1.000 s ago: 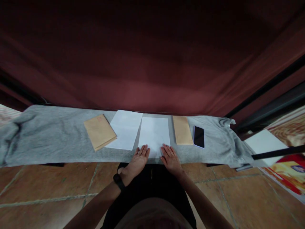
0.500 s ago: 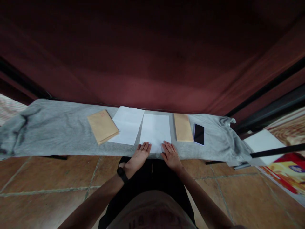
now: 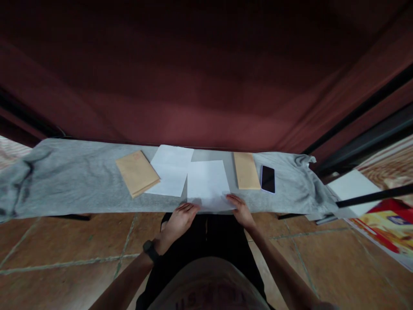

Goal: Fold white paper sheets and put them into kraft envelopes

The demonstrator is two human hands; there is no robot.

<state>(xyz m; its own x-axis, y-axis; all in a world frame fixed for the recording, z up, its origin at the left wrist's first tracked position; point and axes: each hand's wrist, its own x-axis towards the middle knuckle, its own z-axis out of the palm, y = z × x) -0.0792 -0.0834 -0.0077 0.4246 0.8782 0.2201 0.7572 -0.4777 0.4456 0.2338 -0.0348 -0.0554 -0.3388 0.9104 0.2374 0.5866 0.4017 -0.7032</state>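
A white sheet of paper (image 3: pixel 208 181) lies in front of me, its near edge by the front of the cloth-covered bench. My left hand (image 3: pixel 184 218) has its fingers closed at the sheet's near left corner. At the near right corner, the fingers of my right hand (image 3: pixel 241 212) grip the paper from the side. To the left is a stack of white paper (image 3: pixel 171 168), partly under brown envelopes (image 3: pixel 137 172). Another brown envelope (image 3: pixel 247 171) rests to the right of the sheet, with a phone (image 3: pixel 268 179) beside it.
Grey cloth (image 3: pixel 77 176) covers the narrow bench. A dark red panel (image 3: pixel 193 125) rises along its far edge. On the right are a black bar (image 3: pixel 374 197), a white board (image 3: pixel 355 189) and a red and yellow box (image 3: pixel 387 224). Brown tiles (image 3: pixel 97 241) form the floor.
Both hands have gone from lying flat on the sheet to gripping its near corners, and have moved outward. The sheet has turned slightly and shifted towards me.
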